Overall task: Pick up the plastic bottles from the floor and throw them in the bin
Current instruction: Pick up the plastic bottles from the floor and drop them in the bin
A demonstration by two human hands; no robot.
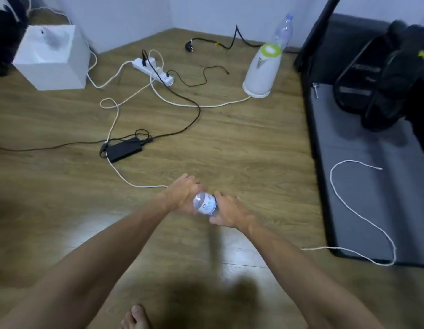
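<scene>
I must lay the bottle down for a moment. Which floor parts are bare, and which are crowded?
Bare floor lies between the black adapter and the dark mat, below the kettle. Crowded: around the power strip, where cables cross.

Wood floor (230, 143) w/ kettle (262, 70), power strip (154, 71), adapter (124, 149), white box (51, 57).

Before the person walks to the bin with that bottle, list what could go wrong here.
1. Both hands, left and right, grip the small plastic bottle, so neither is free to break a stumble.
2. The white cable and black power adapter lie on the floor close ahead of the bare foot; a step could snag them.
3. The tall plastic bottle stands right behind the kettle; reaching for it may knock the kettle.
</scene>
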